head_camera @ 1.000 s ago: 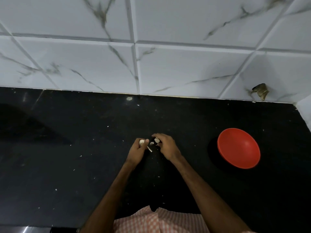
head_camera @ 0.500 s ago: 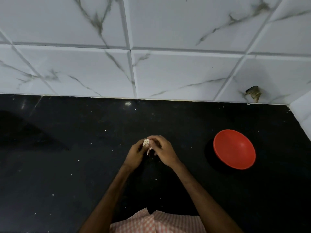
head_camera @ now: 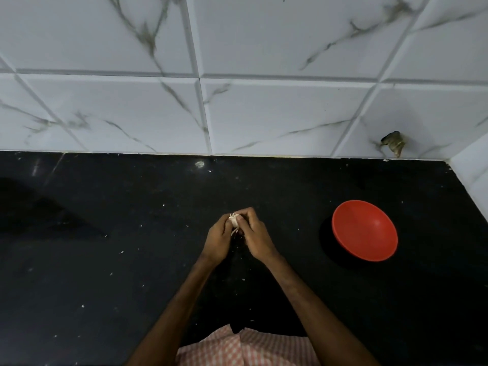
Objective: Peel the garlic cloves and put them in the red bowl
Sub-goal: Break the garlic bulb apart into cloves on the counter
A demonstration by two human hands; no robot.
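A pale piece of garlic [head_camera: 233, 221] with papery skin hanging from it sits between both hands above the black countertop [head_camera: 105, 260]. My left hand [head_camera: 218, 240] grips it from the left with curled fingers. From the right, my right hand [head_camera: 254, 235] pinches its top with fingertips and thumb. The red bowl [head_camera: 365, 231] stands on the counter to the right of my hands, a good hand's width away, and nothing shows inside it.
Small white flakes of skin are scattered over the counter. A white marble-look tiled wall [head_camera: 237, 101] runs along the back and turns in at the far right. A small dark object [head_camera: 393, 145] clings to the wall near the corner.
Both hands have come together around the garlic; a second ago they were slightly apart with white pieces showing between them. The view has shifted a little downward.
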